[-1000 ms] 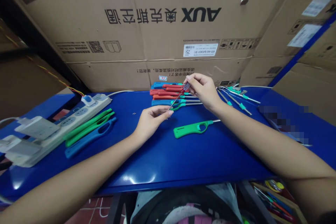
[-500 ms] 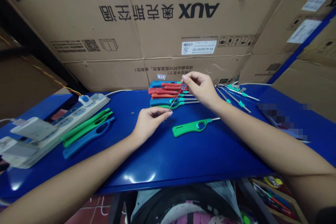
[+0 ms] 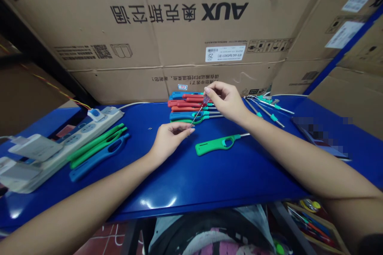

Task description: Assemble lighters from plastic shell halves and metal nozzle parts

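My right hand (image 3: 226, 99) pinches the clear and red handle of a small screwdriver (image 3: 197, 116), whose thin shaft slants down to the left. At the tip of that shaft, my left hand (image 3: 170, 141) has thumb and fingers pressed together; what lies between them is too small to make out. A green lighter (image 3: 209, 147) with a metal tube rests on the blue table just below and right of my hands. Behind them lies a stack of red, blue and green lighters (image 3: 182, 103), partly covered by my right hand.
On the left, a white power strip (image 3: 80, 135) with plugs stands beside green and blue lighter casings (image 3: 98, 157). Metal tubes with teal parts (image 3: 273, 117) lie at the back right, near a pixelated flat object (image 3: 320, 139). Cardboard (image 3: 179, 51) stands behind.
Both hands and the screwdriver keep nearly the same pose. The whole view has shifted slightly, so everything appears a little further left.
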